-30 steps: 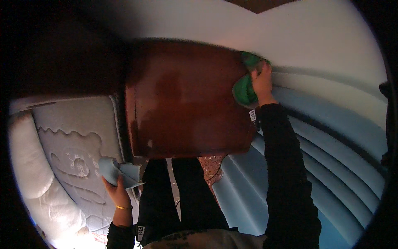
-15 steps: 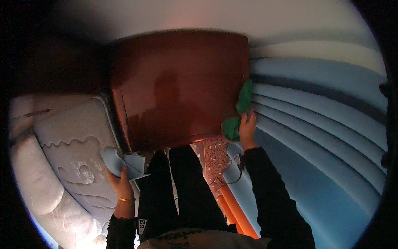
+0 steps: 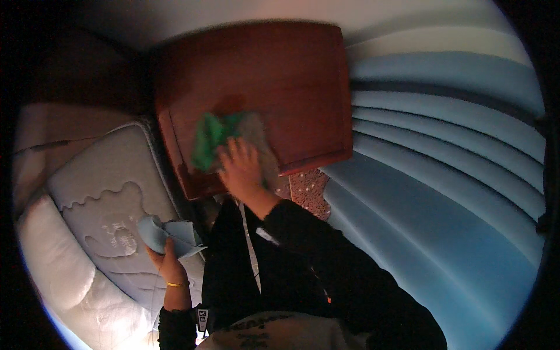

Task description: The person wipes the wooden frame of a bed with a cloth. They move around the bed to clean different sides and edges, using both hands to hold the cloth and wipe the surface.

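Observation:
My right hand (image 3: 240, 172) lies over a green cloth (image 3: 211, 137) on the reddish-brown wooden top of a cabinet or table (image 3: 291, 87). Its fingers are somewhat spread, bearing down on the cloth near the top's front left; cloth and hand are blurred by motion. A greyish part of the cloth shows to the right of the fingers. Lower left, my left hand (image 3: 167, 261) is closed round a folded pale blue cloth (image 3: 175, 236), thumb on top, held in the air between the bed and my legs.
On the left stands a bed with a grey quilted mattress (image 3: 111, 181) and white bedding (image 3: 58, 251). Pale blue curtain-like folds (image 3: 431, 175) run along the right side. A strip of speckled reddish floor (image 3: 309, 189) shows past the top's front edge.
My right hand has swept the green cloth from the top's right edge leftward to its front left. My left hand still grips the pale blue cloth, nearly in place.

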### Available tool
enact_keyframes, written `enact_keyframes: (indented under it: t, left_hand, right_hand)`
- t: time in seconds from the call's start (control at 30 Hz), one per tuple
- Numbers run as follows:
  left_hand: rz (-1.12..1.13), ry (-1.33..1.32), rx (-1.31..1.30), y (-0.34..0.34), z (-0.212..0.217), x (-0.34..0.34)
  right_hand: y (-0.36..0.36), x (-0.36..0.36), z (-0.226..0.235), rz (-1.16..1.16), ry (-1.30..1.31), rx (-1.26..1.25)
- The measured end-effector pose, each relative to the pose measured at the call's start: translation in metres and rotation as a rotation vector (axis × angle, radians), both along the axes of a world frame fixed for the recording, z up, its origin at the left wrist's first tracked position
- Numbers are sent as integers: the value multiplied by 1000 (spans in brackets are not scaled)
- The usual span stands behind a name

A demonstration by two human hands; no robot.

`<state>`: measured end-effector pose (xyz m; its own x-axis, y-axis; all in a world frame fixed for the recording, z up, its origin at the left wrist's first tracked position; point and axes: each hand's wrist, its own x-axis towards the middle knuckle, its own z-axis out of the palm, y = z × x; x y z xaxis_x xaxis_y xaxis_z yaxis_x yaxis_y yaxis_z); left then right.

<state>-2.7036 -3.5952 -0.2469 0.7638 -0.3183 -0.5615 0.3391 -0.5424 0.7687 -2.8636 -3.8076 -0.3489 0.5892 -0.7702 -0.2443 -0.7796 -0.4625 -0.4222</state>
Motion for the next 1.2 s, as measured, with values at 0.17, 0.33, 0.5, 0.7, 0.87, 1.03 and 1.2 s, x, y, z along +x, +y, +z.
enact_keyframes:
  t: [0.17, 0.33, 0.5, 0.7, 0.87, 1.03, 1.2]
  left_hand:
    - [8, -10, -35, 1, 3, 2]
    - [-89, -18, 73, 2, 0, 7]
    - [-86, 84, 65, -5, -8, 0]
    - [-122, 72, 75, -26, -5, -14]
    - [-70, 106, 93, -38, -4, -15]
    - [-52, 192, -24, -38, 2, -11]
    - [-50, 146, -37, -13, 8, 12]
  right_hand:
    - [-36, 34, 1, 216, -178, 23]
    - [-151, -18, -17, 31, -76, -247]
    - [-281, -67, -40, -299, 26, -517]
    - [-334, -127, -53, -315, -200, -403]
    - [-237, -181, -40, -482, -129, -326]
    - [-128, -222, -25, -811, 19, -250]
    - [-94, -203, -33, -1591, -425, -290]
